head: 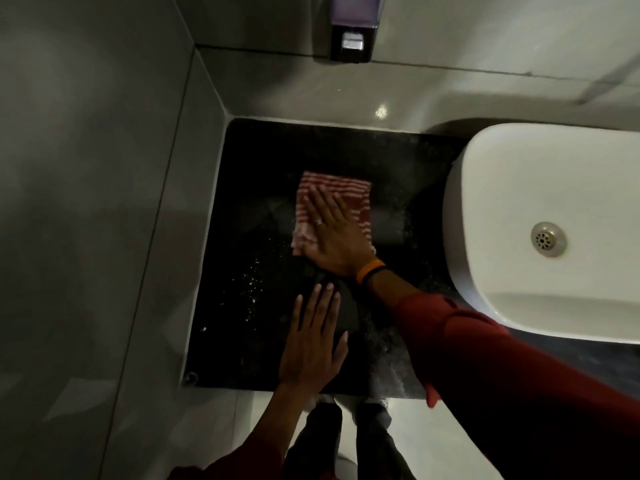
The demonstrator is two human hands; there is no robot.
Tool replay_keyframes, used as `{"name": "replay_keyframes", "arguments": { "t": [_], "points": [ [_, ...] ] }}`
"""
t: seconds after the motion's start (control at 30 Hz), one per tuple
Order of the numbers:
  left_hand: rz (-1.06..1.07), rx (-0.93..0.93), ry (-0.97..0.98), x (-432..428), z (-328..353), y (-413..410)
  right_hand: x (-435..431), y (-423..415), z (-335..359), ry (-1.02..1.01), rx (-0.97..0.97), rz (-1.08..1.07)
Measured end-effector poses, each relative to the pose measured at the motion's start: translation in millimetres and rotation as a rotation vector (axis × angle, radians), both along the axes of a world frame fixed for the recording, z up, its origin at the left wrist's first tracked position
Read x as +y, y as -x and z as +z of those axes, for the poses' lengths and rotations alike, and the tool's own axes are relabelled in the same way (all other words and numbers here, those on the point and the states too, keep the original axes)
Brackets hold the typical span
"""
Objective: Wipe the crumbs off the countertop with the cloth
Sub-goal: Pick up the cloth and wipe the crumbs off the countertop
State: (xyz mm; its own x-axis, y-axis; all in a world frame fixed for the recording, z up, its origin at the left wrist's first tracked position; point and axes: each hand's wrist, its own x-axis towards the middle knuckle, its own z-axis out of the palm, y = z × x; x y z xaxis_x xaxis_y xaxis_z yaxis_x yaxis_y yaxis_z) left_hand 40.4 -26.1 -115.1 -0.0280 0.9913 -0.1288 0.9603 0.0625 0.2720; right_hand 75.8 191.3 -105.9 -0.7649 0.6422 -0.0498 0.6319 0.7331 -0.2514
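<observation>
While pale crumbs (252,289) lie scattered over the left part of a black speckled stone worktop (249,161), a person's right hand (334,237) presses flat, fingers spread, on a red-and-white striped cloth (349,192) near the middle of the surface. The cloth lies folded under the palm, its far edge showing beyond the fingertips. The crumbs sit just beside the cloth's near left corner, apart from it. A ring shows on one finger, and an orange band and a dark band circle the wrist above a dark red sleeve (485,358). The left hand (313,344) rests open and empty, palm down, on the worktop near its front edge, fingers pointing away from the person. A white ceramic basin (502,188) with a metal drain (548,239) stands at the worktop's right side. On the grey tiled wall (86,168) above hangs what seems to be a dark soap dispenser (353,29), though the dim light blurs it.
</observation>
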Motion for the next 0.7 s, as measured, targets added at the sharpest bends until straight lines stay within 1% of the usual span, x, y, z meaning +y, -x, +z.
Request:
{"name": "replay_keyframes", "arguments": {
  "t": [0.07,0.1,0.17,0.2,0.23,0.3,0.33,0.4,0.43,0.5,0.53,0.7],
  "points": [
    [0.004,-0.034,-0.026,-1.3,2.5,0.7,0.5,-3.0,8.2,0.042,0.015,0.019],
    [0.022,-0.079,-0.048,-2.4,4.7,1.0,-1.9,-7.9,14.4,0.091,0.085,-0.01],
    [0.093,-0.204,-0.106,0.1,13.1,3.3,-16.1,-26.3,24.5,0.14,0.296,-0.177],
    [0.114,-0.239,-0.147,6.8,18.3,6.9,-27.7,-40.2,25.8,0.129,0.367,-0.297],
    [0.11,-0.234,-0.199,18.3,23.6,12.3,-41.9,-57.2,24.2,0.102,0.383,-0.416],
    [0.052,-0.144,-0.26,59.5,34.3,28.5,-72.6,-91.9,15.3,0.048,0.27,-0.588],
    [0.014,-0.087,-0.259,89.3,41.3,37.5,-85.2,-105.7,10.3,0.035,0.178,-0.621],
    [-0.096,0.02,-0.201,154.8,52.6,53.1,-99.7,-122.5,2.6,0.017,0.026,-0.604],
    [-0.171,0.077,-0.148,182.8,53.6,59.1,-102.3,-126.0,0.2,0.01,-0.005,-0.586],
    [-0.305,0.165,-0.05,215.6,41.6,64.9,-102.2,-127.3,-1.9,-0.007,-0.01,-0.573],
    [-0.332,0.177,-0.013,220.6,32.5,67.5,-101.4,-126.7,-2.7,-0.012,-0.002,-0.572],
    [-0.282,0.158,-0.056,209.1,9.3,74.1,-102.3,-129.0,-7.7,-0.021,0.023,-0.582]
  ]
}}
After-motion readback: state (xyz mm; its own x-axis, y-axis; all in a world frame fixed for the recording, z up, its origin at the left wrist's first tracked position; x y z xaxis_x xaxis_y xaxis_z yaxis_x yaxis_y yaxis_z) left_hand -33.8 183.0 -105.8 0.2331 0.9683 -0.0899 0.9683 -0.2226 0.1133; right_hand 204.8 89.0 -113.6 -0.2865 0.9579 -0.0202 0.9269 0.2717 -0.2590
